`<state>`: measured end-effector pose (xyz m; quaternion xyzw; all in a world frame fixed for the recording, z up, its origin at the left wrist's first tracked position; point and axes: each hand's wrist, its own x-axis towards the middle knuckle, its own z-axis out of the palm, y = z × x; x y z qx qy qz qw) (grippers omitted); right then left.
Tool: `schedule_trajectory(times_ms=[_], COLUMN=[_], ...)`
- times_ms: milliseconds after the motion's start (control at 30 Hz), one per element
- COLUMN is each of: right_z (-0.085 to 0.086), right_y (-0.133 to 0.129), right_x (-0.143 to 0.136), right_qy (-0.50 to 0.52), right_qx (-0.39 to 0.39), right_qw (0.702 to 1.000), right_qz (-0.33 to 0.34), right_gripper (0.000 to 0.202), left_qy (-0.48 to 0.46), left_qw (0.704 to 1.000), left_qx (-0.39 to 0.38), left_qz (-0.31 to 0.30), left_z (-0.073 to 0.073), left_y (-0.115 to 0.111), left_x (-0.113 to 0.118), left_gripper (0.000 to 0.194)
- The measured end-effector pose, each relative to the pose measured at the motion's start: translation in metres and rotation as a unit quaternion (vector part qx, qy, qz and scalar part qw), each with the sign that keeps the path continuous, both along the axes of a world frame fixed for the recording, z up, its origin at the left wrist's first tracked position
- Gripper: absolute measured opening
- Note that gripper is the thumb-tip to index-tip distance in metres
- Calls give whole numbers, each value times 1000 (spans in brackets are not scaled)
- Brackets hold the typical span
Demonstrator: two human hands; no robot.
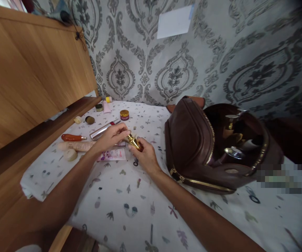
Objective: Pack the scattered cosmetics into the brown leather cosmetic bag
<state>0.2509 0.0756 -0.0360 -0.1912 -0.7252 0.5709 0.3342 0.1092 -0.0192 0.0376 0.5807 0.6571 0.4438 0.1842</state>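
A small gold bottle is between my hands over the patterned white cloth. My right hand has its fingers wrapped round the bottle's lower part. At its upper end, my left hand pinches the narrow gold top. Under and beside my left wrist lie a pink and white tube, a silver tube and a long beige item. Behind my left hand stands a dark red jar with a gold lid.
An open brown leather bag with bottles inside stands on the right. At the left lie an orange-handled item, a round cream container and several small jars and tubes. A wooden cabinet borders the left; patterned wallpaper is behind.
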Motion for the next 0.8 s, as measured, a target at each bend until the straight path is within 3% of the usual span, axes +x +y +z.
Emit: schedule_trajectory(times_ms=[133, 400, 600, 800], right_z=[0, 2, 2, 1], right_y=[0, 1, 1, 1], right_x=[0, 2, 1, 1], right_qy=[-1, -7, -2, -6], right_qx=[-3, 14, 24, 18], right_qw=[1000, 1000, 1000, 1000], right_qz=[0, -1, -11, 2], right_gripper=[26, 27, 28, 29], left_qy=[23, -61, -56, -75], left_qw=[999, 996, 998, 997], left_qx=[-4, -30, 2, -2], left_qz=[34, -61, -3, -4], left_z=[-3, 6, -4, -1], left_y=[1, -3, 2, 2], left_x=[-1, 3, -4, -2], left_gripper=[41, 29, 32, 33])
